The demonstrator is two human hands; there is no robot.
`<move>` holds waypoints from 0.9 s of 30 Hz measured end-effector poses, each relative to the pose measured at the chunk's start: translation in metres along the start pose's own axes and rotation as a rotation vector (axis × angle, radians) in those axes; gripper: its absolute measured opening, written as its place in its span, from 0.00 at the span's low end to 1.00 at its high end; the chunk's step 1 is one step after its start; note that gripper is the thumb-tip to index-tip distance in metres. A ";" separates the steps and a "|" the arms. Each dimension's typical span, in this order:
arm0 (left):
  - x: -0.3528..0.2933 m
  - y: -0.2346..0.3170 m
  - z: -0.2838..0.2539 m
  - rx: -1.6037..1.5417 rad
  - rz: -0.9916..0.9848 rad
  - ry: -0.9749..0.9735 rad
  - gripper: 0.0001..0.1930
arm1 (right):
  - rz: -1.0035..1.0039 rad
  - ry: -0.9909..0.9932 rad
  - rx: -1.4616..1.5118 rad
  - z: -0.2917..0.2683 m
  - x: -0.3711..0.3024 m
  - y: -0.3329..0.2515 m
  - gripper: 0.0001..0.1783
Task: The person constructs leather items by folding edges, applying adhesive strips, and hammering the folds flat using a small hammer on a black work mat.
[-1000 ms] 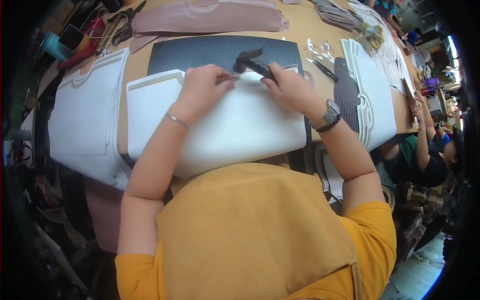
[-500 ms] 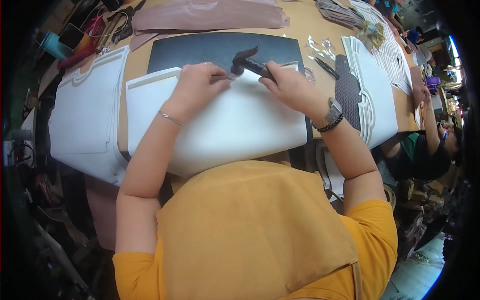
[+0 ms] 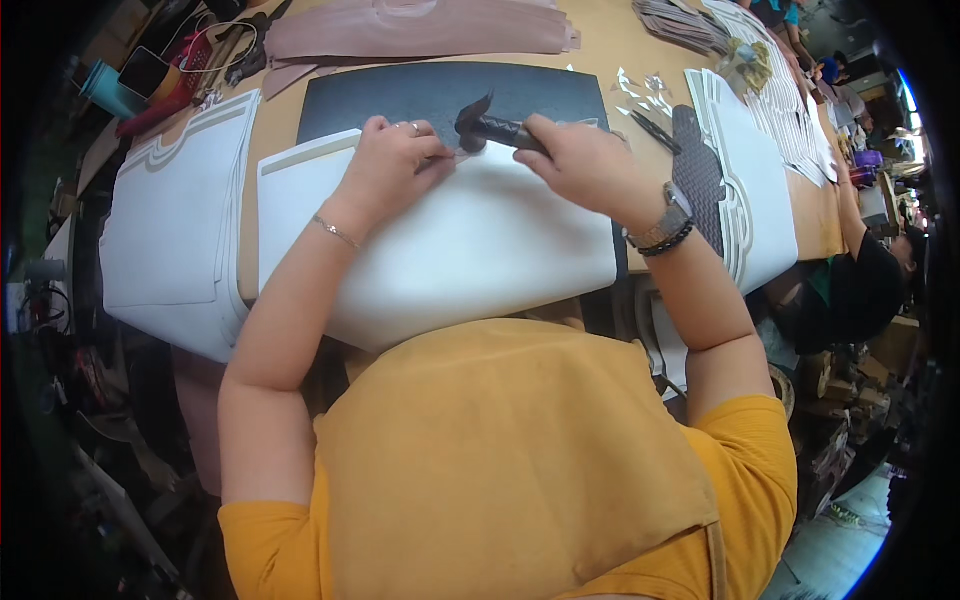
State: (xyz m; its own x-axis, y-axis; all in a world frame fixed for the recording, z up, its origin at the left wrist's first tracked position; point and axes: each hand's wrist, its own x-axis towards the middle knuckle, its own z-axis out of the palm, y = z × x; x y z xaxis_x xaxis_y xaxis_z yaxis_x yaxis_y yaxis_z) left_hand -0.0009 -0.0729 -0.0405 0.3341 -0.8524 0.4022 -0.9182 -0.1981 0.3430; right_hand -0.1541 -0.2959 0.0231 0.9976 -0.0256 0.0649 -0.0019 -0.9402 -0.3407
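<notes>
Busy tan surface (image 3: 605,45), and right grip (image 3: 590,172) wraps the hammer (image 3: 490,128) by its handle, head likely weighty; left grip (image 3: 392,165) pinches the supple-looking white sheet (image 3: 480,235) at its edge!

right hand (image 3: 588,168) – grips 1 hammer (image 3: 497,130) | left hand (image 3: 392,165) – at white sheet (image 3: 480,240)

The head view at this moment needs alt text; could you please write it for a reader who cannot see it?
A person's right hand holds a hammer near the far edge of a white sheet, with the left hand close beside the hammer. The sheet partly covers a dark board on a table, between stacks of white pieces.
</notes>
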 end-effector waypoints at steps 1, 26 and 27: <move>0.001 -0.002 0.001 -0.008 -0.031 0.020 0.06 | -0.013 0.020 -0.060 -0.001 0.000 0.001 0.16; 0.019 0.020 0.010 0.021 -0.192 -0.025 0.09 | 0.117 0.095 0.028 0.012 0.016 0.013 0.16; 0.018 0.015 0.004 -0.120 -0.250 -0.050 0.09 | 0.092 0.123 0.038 0.011 0.015 0.013 0.16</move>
State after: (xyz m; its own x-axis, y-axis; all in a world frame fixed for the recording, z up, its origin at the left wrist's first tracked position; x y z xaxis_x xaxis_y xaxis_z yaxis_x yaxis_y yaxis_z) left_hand -0.0094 -0.0934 -0.0311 0.5332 -0.8080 0.2508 -0.7760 -0.3491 0.5253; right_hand -0.1386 -0.3045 0.0092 0.9772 -0.1542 0.1457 -0.0875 -0.9186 -0.3855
